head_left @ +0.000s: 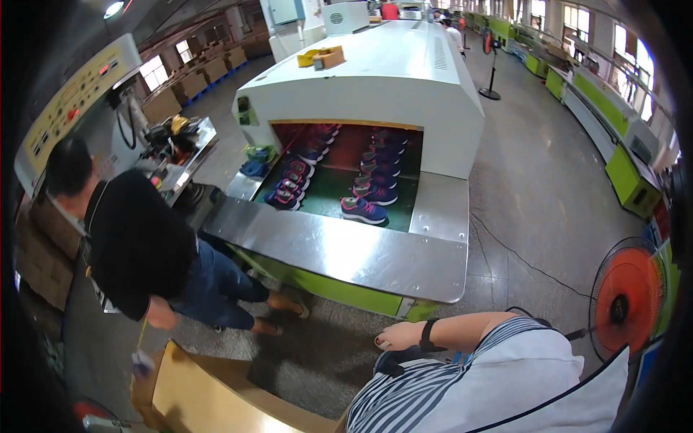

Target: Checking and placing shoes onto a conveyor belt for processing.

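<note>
My right hand [401, 336], with a dark band at the wrist, hangs low in front of my striped clothing and white apron. Its fingers look curled, with a small pale thing at their tips that I cannot make out. My left hand does not show. Ahead, two rows of navy shoes [364, 210] with pink trim rest on a green conveyor belt [318, 211] inside the opening of a large white tunnel machine [361, 94]. A bare metal ledge [339, 245] runs along its front, apart from my hand.
A co-worker [144, 231] in a black top stands at the left, beside a machine with a control panel [79, 94]. A tan panel [209, 390] lies close at lower left. An orange fan [621, 307] stands at the right, its cable [534, 260] across the floor.
</note>
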The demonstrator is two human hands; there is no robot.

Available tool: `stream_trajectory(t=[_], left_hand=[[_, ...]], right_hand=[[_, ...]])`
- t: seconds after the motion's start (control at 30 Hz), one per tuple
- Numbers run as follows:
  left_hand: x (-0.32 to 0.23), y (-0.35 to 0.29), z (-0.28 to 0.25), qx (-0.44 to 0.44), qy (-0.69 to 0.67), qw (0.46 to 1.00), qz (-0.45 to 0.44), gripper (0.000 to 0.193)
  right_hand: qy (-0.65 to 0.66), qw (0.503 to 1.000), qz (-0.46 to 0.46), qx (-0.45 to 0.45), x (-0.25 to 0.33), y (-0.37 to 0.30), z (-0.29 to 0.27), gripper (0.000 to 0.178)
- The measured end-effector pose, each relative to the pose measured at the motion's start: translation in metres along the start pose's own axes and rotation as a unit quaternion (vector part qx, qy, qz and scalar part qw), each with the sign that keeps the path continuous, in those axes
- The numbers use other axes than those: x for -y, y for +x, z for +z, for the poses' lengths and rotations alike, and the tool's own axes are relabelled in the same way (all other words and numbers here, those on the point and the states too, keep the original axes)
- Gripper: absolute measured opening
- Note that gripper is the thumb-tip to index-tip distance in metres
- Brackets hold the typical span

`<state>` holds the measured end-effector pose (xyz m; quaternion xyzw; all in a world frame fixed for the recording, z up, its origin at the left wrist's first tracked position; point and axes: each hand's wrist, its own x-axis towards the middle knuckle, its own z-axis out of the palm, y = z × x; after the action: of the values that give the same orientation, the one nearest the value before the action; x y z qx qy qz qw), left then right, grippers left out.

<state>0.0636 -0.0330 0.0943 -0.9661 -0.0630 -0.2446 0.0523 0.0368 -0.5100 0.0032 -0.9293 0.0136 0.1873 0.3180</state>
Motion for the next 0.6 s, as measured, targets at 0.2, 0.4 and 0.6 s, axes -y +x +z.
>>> stream_trajectory(t=[0.2, 0.4, 0.6], left_hand=[[0.068, -0.057, 0.103, 0.109, 0.216, 0.931, 0.272, 0.047], [0.02, -0.064, 0.149, 0.155, 0.198, 0.961, 0.113, 0.04], [-0.044, -0.171, 0.156, 0.602, -0.233, 0.754, -0.118, 0.05]], right_hand=[[-0.014, 0.997, 0.062, 0.054, -0.057, -0.023, -0.061, 0.028], [0.152, 0.956, 0.172, -0.18, -0.191, -0.002, -0.115, 0.026], [0.237, 0.872, 0.311, -0.295, -0.31, 0.106, -0.17, 0.026]])
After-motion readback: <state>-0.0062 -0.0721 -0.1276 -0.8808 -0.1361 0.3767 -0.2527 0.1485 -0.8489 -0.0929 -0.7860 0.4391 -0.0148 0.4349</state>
